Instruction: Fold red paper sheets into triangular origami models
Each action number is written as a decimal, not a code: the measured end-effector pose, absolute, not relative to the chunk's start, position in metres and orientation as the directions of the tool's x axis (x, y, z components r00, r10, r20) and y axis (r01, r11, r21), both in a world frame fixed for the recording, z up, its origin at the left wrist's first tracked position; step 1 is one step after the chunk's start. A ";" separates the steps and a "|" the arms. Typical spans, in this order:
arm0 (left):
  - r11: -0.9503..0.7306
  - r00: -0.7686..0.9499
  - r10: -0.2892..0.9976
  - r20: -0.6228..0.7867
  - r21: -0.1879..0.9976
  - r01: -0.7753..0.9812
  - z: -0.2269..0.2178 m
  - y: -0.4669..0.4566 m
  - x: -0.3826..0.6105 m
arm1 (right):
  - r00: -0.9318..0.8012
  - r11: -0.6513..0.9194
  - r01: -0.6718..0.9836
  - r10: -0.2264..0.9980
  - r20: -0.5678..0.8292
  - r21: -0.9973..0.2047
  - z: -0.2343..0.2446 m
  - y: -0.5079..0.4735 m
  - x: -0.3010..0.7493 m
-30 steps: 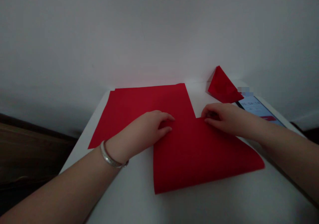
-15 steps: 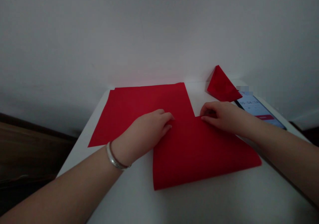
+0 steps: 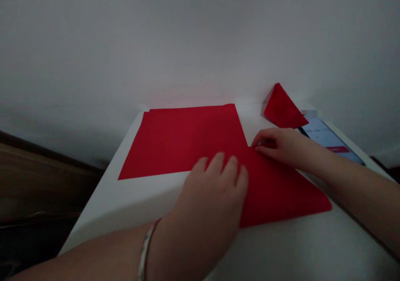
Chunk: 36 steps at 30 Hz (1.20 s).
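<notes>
The left hand (image 3: 212, 197) has slid from the far edge of the folded red sheet (image 3: 281, 189) to its near left part; it now lies palm down, fingers (image 3: 233, 164) stretched and close together, seemingly flattening the paper; the right hand (image 3: 281, 145) stays at the sheet's far corner, fingertips (image 3: 261, 149) pinched together on it; beyond the left fingers lies a red paper stack (image 3: 181, 139); past the right fingertips, a folded red triangle (image 3: 283, 108) and a phone (image 3: 328, 137)

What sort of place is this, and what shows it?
Probably a home craft spot: a small white table against a plain wall, red paper sheets, a folded red piece and a phone.
</notes>
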<state>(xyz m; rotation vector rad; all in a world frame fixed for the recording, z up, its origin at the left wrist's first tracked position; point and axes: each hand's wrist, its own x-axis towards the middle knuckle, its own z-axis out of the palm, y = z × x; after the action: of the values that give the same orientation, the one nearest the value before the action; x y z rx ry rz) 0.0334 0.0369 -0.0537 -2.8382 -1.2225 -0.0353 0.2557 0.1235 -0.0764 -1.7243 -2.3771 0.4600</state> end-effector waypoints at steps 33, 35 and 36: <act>-0.687 0.689 0.723 -0.039 0.056 0.724 -0.059 0.013 0.039 | -0.290 0.220 0.851 0.954 -0.077 -0.477 -0.082 0.122 0.253; -0.675 0.677 0.734 -0.044 0.059 0.736 -0.059 0.013 0.038 | -0.283 0.218 0.858 0.956 -0.074 -0.466 -0.082 0.122 0.252; -0.673 0.675 0.737 -0.046 0.053 0.738 -0.060 0.013 0.038 | -0.281 0.218 0.862 0.957 -0.073 -0.457 -0.081 0.121 0.252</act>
<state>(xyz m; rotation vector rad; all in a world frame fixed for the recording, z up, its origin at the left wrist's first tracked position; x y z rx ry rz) 0.0384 0.0132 -0.0597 -2.9355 -1.2944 0.0337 0.2519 0.1214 -0.0815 -1.7282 -2.2656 0.6153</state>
